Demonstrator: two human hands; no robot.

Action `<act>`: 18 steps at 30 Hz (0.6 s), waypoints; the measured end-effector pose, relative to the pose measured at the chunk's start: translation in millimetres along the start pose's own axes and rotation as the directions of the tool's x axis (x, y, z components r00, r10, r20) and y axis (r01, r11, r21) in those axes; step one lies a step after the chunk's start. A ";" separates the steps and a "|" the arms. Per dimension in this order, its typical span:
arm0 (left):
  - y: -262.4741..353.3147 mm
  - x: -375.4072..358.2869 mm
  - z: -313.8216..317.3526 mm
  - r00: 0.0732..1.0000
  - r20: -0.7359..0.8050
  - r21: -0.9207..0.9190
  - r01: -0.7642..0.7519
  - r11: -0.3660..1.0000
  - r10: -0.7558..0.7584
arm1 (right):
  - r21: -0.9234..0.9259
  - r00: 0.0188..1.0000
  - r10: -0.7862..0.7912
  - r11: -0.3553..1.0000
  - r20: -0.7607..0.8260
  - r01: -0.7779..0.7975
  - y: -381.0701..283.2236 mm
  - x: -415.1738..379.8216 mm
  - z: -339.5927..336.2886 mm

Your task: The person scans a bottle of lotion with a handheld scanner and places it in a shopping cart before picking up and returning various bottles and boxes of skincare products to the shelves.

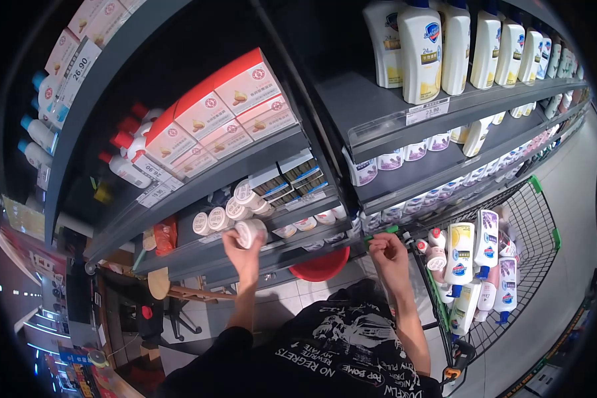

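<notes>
My left hand (240, 253) is closed round a white round jar (251, 233) with a printed lid, held in front of the lower shelf. Similar white jars (217, 219) stand in a row and a small stack just behind it. My right hand (389, 257) is raised at the near end of the shopping cart (544, 259), its fingers curled in with no object showing in them. The green end of the cart's handle (386, 231) lies right by those fingertips.
Bottles and jars (459, 255) fill part of the cart at right. Above the jars are red-and-white boxes (209, 123); large white pump bottles (421, 56) line the right shelf. A red basin (320, 265) and a wooden stool (159, 284) stand low by the shelves.
</notes>
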State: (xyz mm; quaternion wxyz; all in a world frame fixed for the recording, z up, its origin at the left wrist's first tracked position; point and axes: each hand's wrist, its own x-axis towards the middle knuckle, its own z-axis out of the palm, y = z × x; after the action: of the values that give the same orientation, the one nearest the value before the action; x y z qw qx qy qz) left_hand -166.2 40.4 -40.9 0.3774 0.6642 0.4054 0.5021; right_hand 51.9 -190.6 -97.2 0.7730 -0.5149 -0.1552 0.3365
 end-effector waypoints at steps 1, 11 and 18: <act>3.4 10.5 -4.0 0.995 -0.043 0.003 -0.095 0.995 0.095 | -0.025 1.000 -0.012 1.000 -0.008 0.012 1.6 0.4 0.8; 6.3 104.1 -31.9 0.948 0.109 0.352 -0.318 0.880 0.299 | -0.070 0.998 -0.063 0.996 -0.019 0.062 1.6 -3.9 0.7; -22.0 104.2 -22.5 0.957 0.224 0.165 -0.225 0.960 0.185 | -0.271 0.990 -0.141 0.954 -0.030 0.128 -3.7 -9.9 6.3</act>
State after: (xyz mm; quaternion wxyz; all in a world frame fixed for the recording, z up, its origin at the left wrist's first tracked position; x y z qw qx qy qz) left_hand -174.2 146.6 -18.6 0.2982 0.7839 0.3386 0.4265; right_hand 42.3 -193.9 -90.2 0.7207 -0.6114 -0.2149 0.2462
